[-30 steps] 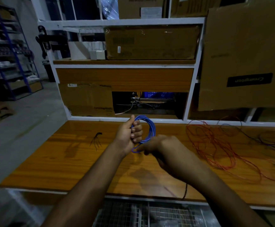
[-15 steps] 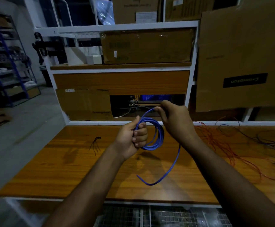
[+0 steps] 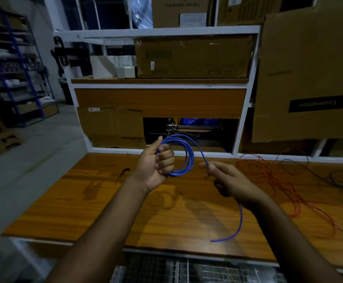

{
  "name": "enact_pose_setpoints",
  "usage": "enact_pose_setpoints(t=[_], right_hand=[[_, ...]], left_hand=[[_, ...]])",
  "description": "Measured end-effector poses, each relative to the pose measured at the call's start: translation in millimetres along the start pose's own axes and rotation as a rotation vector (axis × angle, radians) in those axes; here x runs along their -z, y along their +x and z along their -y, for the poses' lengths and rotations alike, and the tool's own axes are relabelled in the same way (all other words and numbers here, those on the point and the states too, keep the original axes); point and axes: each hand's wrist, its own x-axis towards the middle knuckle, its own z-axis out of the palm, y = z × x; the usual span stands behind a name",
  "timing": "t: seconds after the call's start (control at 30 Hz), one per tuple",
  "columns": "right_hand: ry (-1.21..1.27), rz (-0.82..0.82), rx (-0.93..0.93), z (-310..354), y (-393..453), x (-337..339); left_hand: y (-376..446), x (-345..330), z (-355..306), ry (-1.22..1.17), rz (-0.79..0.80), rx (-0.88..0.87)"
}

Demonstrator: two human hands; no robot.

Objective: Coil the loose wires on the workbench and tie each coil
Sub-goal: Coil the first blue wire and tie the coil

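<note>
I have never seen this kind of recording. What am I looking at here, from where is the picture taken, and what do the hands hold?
No machine here: a person's two bare hands, filmed by a camera worn on the head, looking down at a wooden workbench. The left hand grips a blue wire coil. The right hand pinches the same wire's loose tail, which hangs below it. On the bench lie tangled red wires, dark wires at the far right, and a small black bundle, perhaps ties.

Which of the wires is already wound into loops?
The blue wire: left hand grips its loops. The red wire and dark wires sprawl loose on the workbench.
</note>
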Motion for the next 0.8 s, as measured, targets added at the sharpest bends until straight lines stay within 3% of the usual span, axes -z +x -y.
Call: enact_pose_setpoints(t=[0.17,0.4,0.73,0.8], right_hand=[[0.378,-0.003,0.064,0.8,5.8,-43.2],[0.393,-0.205,0.068,2.3,9.5,-49.3],[0.591,-0.274,-0.187,20.6,6.4,-43.5],[0.580,-0.249,-0.221,23.4,4.9,-40.8]], left_hand=[[11.0,-9.0,18.5,0.015,-0.010,-0.010],[9.8,-10.1,22.7,0.041,-0.012,0.001],[10.1,-12.8,33.8,0.172,0.137,-0.059],[10.7,-15.7,35.7,0.188,0.095,-0.068]])
